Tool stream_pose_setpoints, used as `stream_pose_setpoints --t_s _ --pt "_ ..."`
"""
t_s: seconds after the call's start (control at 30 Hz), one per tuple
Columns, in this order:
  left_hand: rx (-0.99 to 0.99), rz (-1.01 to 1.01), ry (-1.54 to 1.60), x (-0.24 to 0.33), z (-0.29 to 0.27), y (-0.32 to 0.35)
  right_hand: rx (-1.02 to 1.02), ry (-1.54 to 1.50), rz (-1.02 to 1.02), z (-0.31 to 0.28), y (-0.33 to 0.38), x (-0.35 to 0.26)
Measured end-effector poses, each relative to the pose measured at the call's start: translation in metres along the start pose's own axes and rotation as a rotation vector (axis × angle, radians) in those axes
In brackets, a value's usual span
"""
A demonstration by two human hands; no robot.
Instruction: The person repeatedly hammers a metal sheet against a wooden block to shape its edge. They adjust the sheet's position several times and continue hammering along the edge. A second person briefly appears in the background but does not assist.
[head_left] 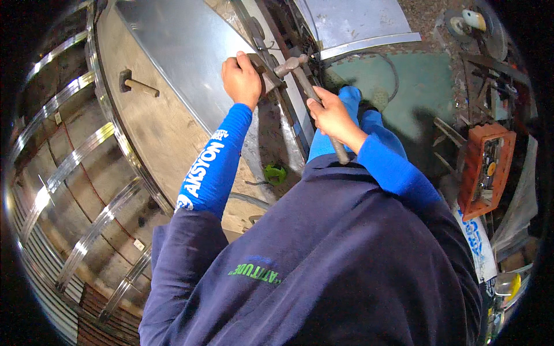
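Hammer [314,95] gripped mid-handle in my right hand [333,115], fist closed, head over seam | left hand [242,78] clamps block [266,74] to steady sheet [190,52] edge.

My right hand [333,118] grips the hammer with its dull steel head and worn, matt wooden handle [316,92]. At ten o'clock from it my left hand [242,78] presses a small, rusty-looking block of rough metal [266,74] against the big curved sheet of smooth, faintly shiny galvanised metal [184,52]. At nine o'clock, bright polished metal strips [69,167] gleam. My blue sleeves [216,161] are smooth stretch cloth. At three o'clock sits an orange plastic box [487,167], scuffed.
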State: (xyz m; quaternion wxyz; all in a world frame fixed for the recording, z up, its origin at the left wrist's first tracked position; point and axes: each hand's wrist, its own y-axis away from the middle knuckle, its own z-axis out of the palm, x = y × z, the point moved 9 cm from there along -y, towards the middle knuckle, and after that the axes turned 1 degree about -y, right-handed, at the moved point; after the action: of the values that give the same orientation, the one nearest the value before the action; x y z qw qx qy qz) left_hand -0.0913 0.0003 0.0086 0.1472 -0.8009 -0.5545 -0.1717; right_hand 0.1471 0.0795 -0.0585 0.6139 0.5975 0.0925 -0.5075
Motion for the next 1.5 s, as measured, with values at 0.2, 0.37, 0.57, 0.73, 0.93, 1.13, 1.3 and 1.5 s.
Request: stream_pose_setpoints --t_s 0.2,0.37,0.57,0.73,0.93,1.13,1.3,1.5 --pt "0.004 -0.026 0.077 -0.006 -0.002 0.005 0.129 -0.183 -0.005 -0.057 -0.015 -0.022" --pt "0.005 0.0 0.018 0.002 -0.004 0.007 0.397 -0.464 -0.122 -0.087 -0.04 -0.041" --pt "0.013 0.011 0.034 -0.003 -0.004 0.006 -0.027 -0.075 0.046 -0.017 -0.025 -0.009" --pt "0.029 0.022 0.022 0.001 -0.005 0.004 0.324 -0.411 -0.038 -0.066 -0.038 -0.037" --pt "0.037 0.042 0.002 -0.001 -0.005 0.006 0.009 0.103 -0.188 -0.018 -0.044 -0.04" --pt "0.045 0.057 0.013 0.004 -0.005 0.005 0.326 -0.171 -0.13 -0.058 -0.052 -0.04" --pt "0.024 0.006 -0.004 -0.004 -0.004 0.006 0.018 0.13 -0.308 -0.009 -0.043 -0.038" --pt "0.024 0.006 -0.013 -0.002 -0.005 0.005 0.366 -0.121 -0.153 -0.04 -0.027 -0.042"
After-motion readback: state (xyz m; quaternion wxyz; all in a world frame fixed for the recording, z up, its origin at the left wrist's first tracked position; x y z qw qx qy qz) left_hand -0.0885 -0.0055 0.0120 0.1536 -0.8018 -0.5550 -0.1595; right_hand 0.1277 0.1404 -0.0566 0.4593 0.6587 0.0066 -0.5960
